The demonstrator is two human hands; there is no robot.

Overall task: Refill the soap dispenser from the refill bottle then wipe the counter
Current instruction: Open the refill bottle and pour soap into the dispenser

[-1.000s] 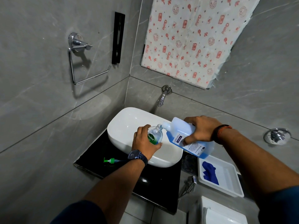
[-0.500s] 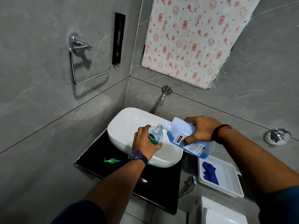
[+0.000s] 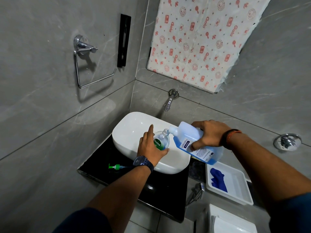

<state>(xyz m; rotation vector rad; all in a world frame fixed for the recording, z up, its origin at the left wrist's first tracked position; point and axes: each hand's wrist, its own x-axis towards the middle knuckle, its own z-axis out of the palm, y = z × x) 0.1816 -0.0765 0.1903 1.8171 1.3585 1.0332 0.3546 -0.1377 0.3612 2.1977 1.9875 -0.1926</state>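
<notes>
The left hand [image 3: 150,147] wraps the clear soap dispenser [image 3: 161,140] at the centre of the frame, forefinger lifted off it, holding it over the white basin [image 3: 129,130]. The right hand [image 3: 208,135] grips the refill bottle [image 3: 193,140] just right of centre, tipped so its spout meets the dispenser's open neck. Blue liquid pools at the bottle's lower end.

To pour well, the person should likely keep the spout seated at the neck, raise the bottle's rear slowly so the flow stays thin, and watch the level through the clear wall; whether liquid is running now cannot be told. Staying over the basin means drips miss the black counter [image 3: 161,195].

The green pump head [image 3: 116,166] lies on the counter at lower left, ready for refitting. At lower right a blue cloth [image 3: 218,180] sits in a white tray [image 3: 239,187], presumably for the wipe, which is not yet begun.
</notes>
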